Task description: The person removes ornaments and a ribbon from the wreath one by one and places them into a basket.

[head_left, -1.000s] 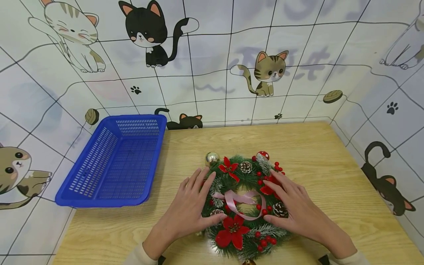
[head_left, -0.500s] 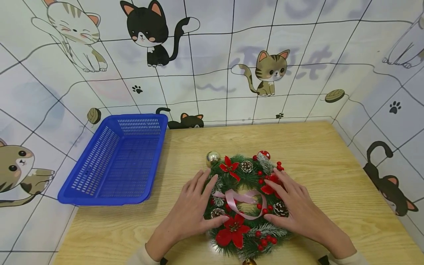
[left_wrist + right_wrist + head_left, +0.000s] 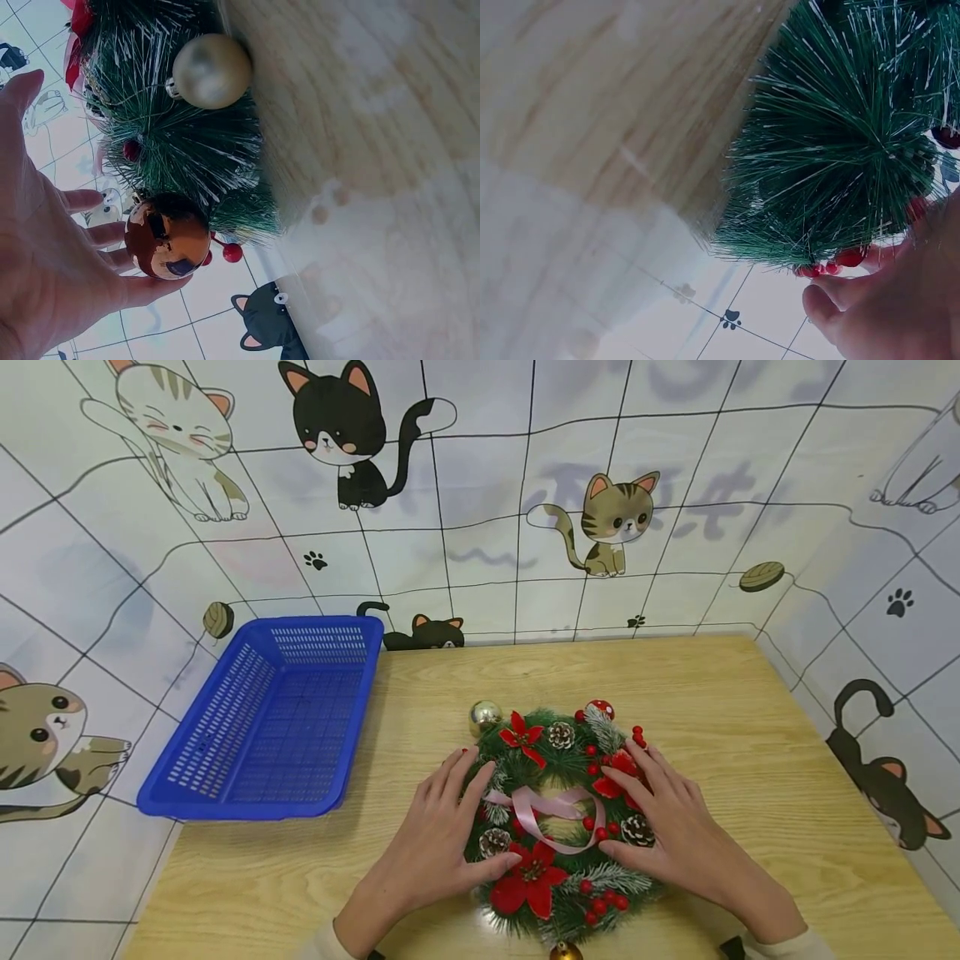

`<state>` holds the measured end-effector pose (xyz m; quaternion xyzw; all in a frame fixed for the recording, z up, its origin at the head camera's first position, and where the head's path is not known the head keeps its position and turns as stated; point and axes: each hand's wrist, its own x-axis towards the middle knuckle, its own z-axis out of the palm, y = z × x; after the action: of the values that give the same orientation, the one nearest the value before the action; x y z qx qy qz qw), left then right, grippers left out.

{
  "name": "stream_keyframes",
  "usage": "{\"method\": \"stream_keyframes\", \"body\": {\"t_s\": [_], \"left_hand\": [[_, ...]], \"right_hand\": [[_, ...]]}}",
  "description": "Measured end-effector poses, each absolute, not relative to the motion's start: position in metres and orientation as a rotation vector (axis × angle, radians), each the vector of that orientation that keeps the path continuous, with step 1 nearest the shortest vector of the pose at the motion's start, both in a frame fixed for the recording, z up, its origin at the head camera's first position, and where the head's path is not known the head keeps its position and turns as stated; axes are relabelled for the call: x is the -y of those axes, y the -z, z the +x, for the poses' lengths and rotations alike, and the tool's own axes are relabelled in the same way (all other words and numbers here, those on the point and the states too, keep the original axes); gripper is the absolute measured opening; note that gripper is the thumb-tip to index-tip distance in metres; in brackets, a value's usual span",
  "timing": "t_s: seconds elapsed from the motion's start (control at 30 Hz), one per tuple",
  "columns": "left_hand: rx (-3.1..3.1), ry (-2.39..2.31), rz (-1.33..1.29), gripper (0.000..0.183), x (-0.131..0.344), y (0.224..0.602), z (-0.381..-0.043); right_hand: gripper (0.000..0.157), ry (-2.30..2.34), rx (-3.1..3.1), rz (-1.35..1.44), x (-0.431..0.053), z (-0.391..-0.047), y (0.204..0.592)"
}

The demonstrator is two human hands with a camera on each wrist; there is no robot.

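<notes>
Head view, and flat on the wooden table (image 3: 750, 735) the wreath (image 3: 553, 770) was seen, pink ribbon (image 3: 525, 810) looped across its middle! Its left side was touched by the left hand (image 3: 431, 843), its right by the right hand (image 3: 671, 827), fingers loosely spread, nothing clasped. A coppery bauble (image 3: 169, 236) was caught beside the left fingers; farther left, the blue basket (image 3: 247, 808) was placed.

A wood-grain table (image 3: 720, 710) carries a blue basket (image 3: 247, 808) and, right of it, a decorated wreath (image 3: 558, 768).
</notes>
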<state>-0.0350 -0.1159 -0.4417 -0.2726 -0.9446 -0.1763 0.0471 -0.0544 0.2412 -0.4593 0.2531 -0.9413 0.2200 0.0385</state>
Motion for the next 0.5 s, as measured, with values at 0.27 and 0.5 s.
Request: {"method": "stream_keyframes", "body": {"t_s": [0.27,0.5], "left_hand": [[2.812,0.534,-0.822,0.105,0.1146,0.4453,-0.033],[2.841,0.557,-0.806,0.105,0.1143,0.4449,-0.0303]], "right_hand": [[0.087,-0.68,2.917,0.759,-0.2424,-0.0562,0.4593],[0.084,-0.771,2.911,0.737,-0.2415,-0.0564,0.4621]]}}
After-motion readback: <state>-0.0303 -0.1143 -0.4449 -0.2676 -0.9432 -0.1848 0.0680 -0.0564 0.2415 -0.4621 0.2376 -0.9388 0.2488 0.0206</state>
